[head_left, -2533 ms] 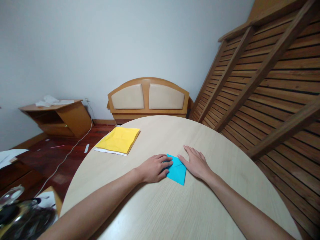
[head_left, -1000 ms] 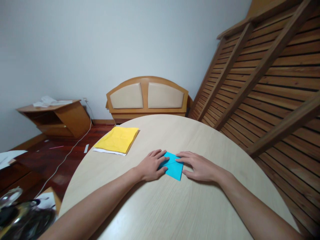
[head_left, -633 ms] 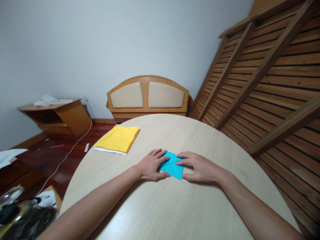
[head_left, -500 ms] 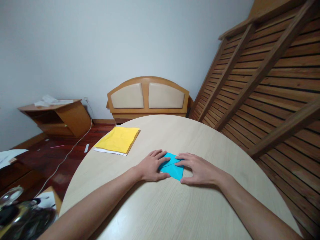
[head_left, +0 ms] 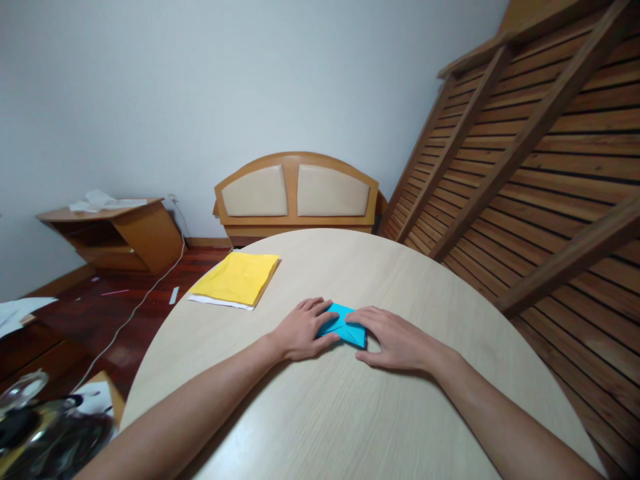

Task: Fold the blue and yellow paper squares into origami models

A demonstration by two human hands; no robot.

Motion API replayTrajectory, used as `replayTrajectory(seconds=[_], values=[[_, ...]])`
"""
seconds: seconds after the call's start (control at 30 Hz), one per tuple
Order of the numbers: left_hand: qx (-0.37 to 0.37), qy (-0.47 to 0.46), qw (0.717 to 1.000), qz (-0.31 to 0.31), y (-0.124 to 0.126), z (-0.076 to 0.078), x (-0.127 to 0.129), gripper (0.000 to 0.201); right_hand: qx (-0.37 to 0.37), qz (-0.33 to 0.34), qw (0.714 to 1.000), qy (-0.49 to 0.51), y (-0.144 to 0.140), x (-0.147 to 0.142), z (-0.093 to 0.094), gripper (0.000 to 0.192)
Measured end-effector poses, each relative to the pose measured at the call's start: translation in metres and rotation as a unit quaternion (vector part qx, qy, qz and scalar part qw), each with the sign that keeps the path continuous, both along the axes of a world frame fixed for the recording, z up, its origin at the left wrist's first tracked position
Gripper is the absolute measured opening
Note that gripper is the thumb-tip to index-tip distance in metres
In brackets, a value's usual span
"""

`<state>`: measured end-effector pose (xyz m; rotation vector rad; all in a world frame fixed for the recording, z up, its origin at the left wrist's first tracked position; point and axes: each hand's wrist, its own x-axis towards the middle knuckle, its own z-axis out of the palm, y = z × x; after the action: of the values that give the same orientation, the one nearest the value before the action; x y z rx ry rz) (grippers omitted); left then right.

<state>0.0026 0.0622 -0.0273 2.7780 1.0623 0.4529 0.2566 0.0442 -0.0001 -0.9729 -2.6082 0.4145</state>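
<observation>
A small folded sheet of bright blue paper [head_left: 349, 328] lies on the round table, with crease lines showing on its top face. My left hand [head_left: 306, 331] holds its left end, fingers over the top and thumb at the near edge. My right hand [head_left: 393, 339] rests its fingertips on the paper's right part. The right thumb is stretched out on the table side, just off the near edge, leaving a gap between thumb and fingers. Parts of both paper ends are hidden under the fingers.
A yellow paper stack [head_left: 240, 279] with a white sheet below it lies at the table's [head_left: 320, 413] left edge. Beyond are a headboard [head_left: 255, 193], a low wooden cabinet [head_left: 155, 237] and a leaning slatted wooden frame [head_left: 530, 153]. Clutter [head_left: 55, 427] sits low at left.
The blue paper's near corner has been folded in, so it now looks narrower from front to back. My right hand has shifted slightly left over it. My left hand has barely moved.
</observation>
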Motion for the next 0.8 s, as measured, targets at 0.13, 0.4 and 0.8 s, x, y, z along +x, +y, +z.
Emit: replayTrajectory(seconds=[0.13,0.4,0.8], values=[[-0.002,-0.009,1.000,-0.002,0.001,-0.001,0.000,0.049,0.009,0.007,1.000,0.020,0.008,0.003,-0.009,0.044],[-0.005,0.021,1.000,-0.016,0.000,0.001,-0.002,0.070,0.030,-0.001,0.999,0.020,0.025,0.010,-0.026,0.024],[0.011,0.009,0.999,-0.029,0.003,-0.002,-0.001,0.054,0.028,-0.026,0.998,0.057,0.032,0.012,-0.034,0.030]])
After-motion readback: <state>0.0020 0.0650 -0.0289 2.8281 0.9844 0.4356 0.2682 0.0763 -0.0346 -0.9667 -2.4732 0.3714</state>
